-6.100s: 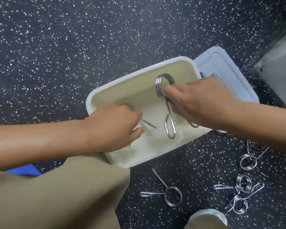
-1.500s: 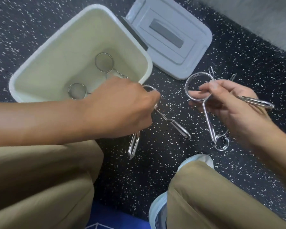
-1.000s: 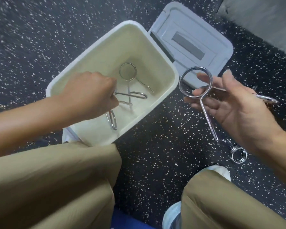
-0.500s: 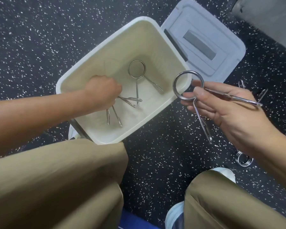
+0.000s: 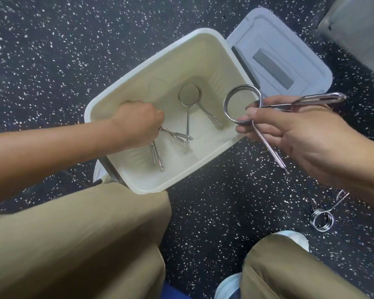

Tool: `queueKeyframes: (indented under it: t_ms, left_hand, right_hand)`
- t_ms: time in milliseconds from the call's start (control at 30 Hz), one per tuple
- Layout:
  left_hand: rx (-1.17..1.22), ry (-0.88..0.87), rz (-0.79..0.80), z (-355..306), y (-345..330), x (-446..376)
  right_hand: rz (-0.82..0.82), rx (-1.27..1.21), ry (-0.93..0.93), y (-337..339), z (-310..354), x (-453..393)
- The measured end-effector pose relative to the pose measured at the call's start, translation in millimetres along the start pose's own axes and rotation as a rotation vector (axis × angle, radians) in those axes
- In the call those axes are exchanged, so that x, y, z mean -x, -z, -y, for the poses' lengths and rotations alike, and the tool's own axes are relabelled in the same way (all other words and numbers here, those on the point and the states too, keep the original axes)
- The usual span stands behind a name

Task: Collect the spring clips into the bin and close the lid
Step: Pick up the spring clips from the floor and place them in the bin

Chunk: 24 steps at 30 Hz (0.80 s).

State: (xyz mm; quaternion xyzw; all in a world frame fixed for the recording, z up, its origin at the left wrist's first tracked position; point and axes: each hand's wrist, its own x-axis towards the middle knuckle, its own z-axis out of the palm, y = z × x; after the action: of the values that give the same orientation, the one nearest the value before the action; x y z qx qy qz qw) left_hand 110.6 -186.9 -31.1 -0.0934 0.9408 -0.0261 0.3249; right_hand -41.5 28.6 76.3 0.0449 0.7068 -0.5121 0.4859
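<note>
- Fingers of the left hand (image 5: 138,124) are curled shut around a spring clip (image 5: 158,156) down inside the cream bin (image 5: 151,61).
- Right hand (image 5: 298,134) pinches a second clip (image 5: 242,105) by its ring, just over the bin's rim.
- Four clips show: one more clip (image 5: 189,98) lies loose in the bin, and one floor clip (image 5: 323,219) is on the dark speckled floor (image 5: 52,39).
- One grey lid (image 5: 285,57) lies open beside the bin.
- Half a second ago the right hand's clip was a bit further from the bin; the left hand was already inside.
</note>
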Motion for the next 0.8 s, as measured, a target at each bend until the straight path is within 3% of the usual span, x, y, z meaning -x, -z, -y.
queueKeyframes:
  t_ms: [300,567,800]
  left_hand:
    - [0.094,-0.011,-0.028,2.9,13.4,8.5]
    - [0.221,-0.076,-0.172,8.1,11.7,23.5]
    - [0.227,-0.063,-0.167,3.5,9.6,25.0]
  right_hand:
    - [0.098,0.036,-0.137,-64.2,-1.7,-58.2]
    - [-0.025,-0.050,-0.158,-92.4,-28.8,-117.6]
    - [-0.080,-0.015,-0.272,-92.3,-39.8,-118.4]
